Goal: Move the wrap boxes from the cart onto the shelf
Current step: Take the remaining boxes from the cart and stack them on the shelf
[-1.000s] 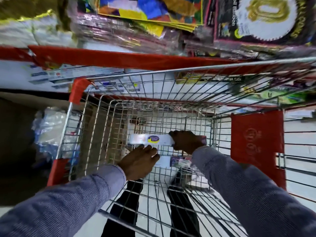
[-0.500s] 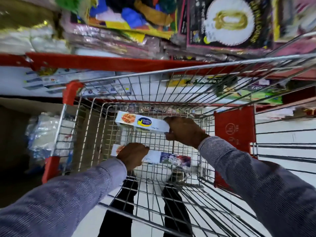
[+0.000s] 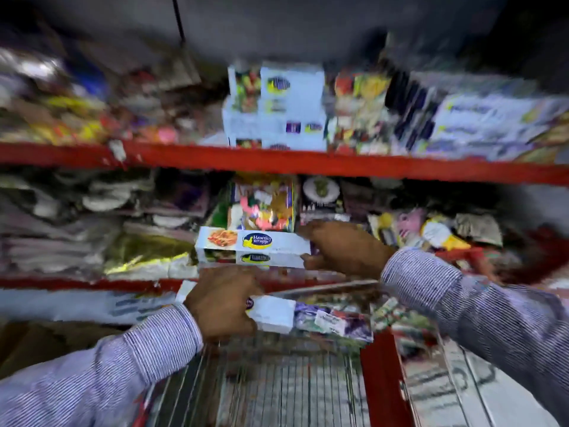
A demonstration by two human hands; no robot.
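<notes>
My right hand (image 3: 345,249) grips the right end of a long white wrap box (image 3: 252,246) with a blue and yellow logo, held level in front of the middle shelf. My left hand (image 3: 221,303) is closed around a second wrap box (image 3: 277,314) lower down, just above the wire cart (image 3: 277,380). A stack of the same white wrap boxes (image 3: 277,109) stands on the upper red shelf (image 3: 308,163). The view is blurred by motion.
Both red shelves are crowded with packets, party goods and foil bags on each side of the box stack. More white boxes (image 3: 492,118) lie at the upper right. The cart's red corner (image 3: 381,380) is at the lower right.
Both hands have lifted their boxes up out of the cart basket toward the shelves. The view has swung upward from the cart to the shelves.
</notes>
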